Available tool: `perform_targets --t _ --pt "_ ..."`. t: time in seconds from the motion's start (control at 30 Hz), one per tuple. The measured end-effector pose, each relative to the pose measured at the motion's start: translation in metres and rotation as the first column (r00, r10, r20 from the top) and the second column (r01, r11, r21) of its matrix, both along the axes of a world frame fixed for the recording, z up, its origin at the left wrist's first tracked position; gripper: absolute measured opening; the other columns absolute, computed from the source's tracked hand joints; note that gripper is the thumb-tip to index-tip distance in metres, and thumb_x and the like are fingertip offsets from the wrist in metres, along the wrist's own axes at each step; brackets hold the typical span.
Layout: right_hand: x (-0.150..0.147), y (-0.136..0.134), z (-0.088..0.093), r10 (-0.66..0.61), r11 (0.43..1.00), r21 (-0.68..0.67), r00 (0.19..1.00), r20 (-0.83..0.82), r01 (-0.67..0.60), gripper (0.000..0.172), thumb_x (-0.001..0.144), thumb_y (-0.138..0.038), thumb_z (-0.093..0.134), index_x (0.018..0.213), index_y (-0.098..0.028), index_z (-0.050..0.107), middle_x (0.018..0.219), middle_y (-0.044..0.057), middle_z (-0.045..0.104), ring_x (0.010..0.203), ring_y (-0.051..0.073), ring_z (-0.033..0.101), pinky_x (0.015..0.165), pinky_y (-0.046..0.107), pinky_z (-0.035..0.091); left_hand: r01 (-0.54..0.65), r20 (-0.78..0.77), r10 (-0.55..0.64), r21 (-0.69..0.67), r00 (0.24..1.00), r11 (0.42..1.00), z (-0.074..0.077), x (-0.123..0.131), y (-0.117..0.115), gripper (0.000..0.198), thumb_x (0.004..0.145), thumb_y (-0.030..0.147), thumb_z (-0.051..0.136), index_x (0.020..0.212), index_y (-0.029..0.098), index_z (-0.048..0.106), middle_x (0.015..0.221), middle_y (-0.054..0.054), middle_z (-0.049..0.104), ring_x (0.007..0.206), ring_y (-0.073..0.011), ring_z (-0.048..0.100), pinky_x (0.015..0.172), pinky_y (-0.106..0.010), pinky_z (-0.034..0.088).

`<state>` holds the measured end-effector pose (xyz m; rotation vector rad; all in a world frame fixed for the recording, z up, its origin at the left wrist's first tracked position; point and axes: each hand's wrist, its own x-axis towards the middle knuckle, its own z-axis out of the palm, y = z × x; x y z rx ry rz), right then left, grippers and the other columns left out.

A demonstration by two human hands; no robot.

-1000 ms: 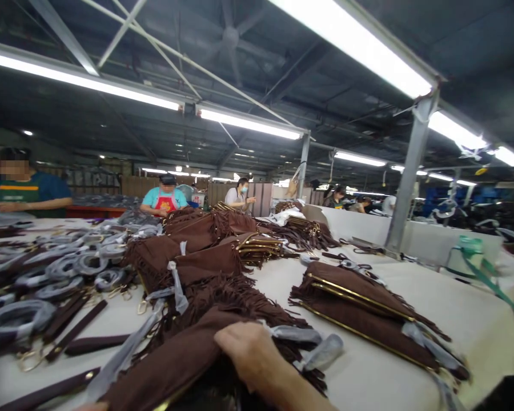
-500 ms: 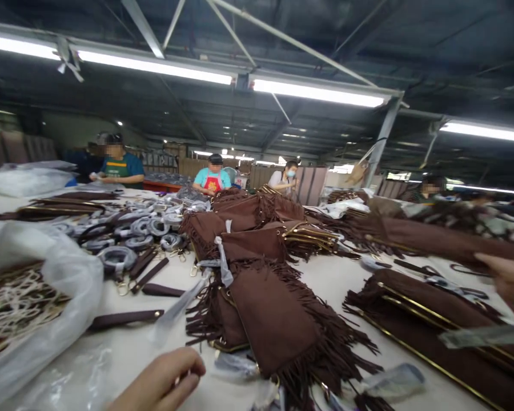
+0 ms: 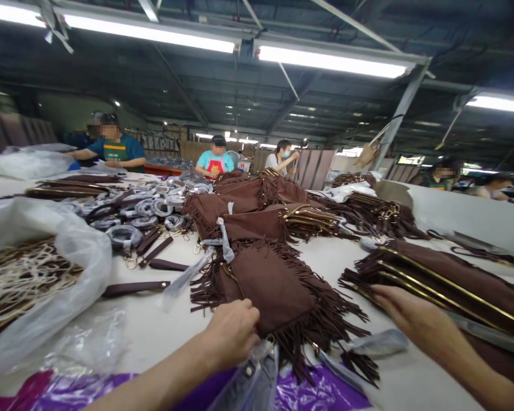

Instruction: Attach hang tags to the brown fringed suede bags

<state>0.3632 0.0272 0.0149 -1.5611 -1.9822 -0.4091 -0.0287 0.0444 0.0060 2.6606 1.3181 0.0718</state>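
The left hand is at the near left edge of a fringed bag. The left forearm enters from the bottom edge and angles up to the right. The left fingers are curled inward, with the knuckles upward; the fingertips are partly hidden, so whether they grip the bag cannot be told. The right hand is at the near left side of a stack of bags. Its forearm enters from the lower right corner; the fingers are extended, close together and only slightly bent, and no grip is visible.

The fringed bag lies flat on the white table, between the two hands. A larger pile of bags is directly behind it and blocks part of the far table. Plastic-wrapped parts hang at the near edge of the fringed bag, over a purple plastic sheet. To the left are flat straps, wrapped coils and a translucent plastic sack containing pale cords. Three workers are beyond the table; a low white partition borders the right side.

The bags are dark brown, matte and suede-like, with thin strip fringe. The stacked bags have shiny gold-coloured edges. The sack is crumpled, and the purple sheet is glossy and wrinkled.
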Motion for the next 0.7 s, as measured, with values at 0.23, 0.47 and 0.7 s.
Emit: perform_targets --t 0.23,0.47,0.7 --pt "-0.197 -0.029 -0.020 0.369 0.861 -0.378 0.930 0.004 -0.340 0.036 0.089 -0.015 0.047 0.122 -0.021 0.061 0.123 0.008 0.066 0.107 0.021 0.065 0.091 0.031 0.054 -0.006 -0.025 0.009 0.091 1.000 0.996 -0.022 0.004 -0.004 0.015 0.088 0.020 0.052 0.096 0.014 0.063 0.102 -0.012 0.065 0.101 -0.0293 0.057 0.088 -0.047 0.046" --pt "-0.201 -0.044 -0.034 0.245 0.925 -0.277 0.966 -0.083 -0.259 0.046 0.082 -0.016 0.051 0.127 -0.020 0.054 0.125 0.011 0.063 0.108 0.025 0.065 0.085 0.033 0.058 0.044 0.238 -0.045 0.009 0.970 0.999 0.001 0.008 -0.035 0.020 0.095 0.024 0.042 0.108 0.019 0.056 0.112 -0.008 0.064 0.102 -0.0237 0.059 0.090 -0.037 0.048" --pt "-0.179 -0.058 -0.034 0.284 0.924 -0.226 0.949 -0.140 -0.310 0.029 0.082 -0.008 0.039 0.096 -0.024 0.059 0.091 0.004 0.065 0.081 0.019 0.068 0.070 0.026 0.056 0.101 0.162 -0.104 0.026 0.981 0.995 0.009 0.026 -0.047 0.023 0.094 0.022 0.040 0.104 0.018 0.060 0.105 -0.010 0.068 0.095 -0.0272 0.065 0.078 -0.039 0.052"
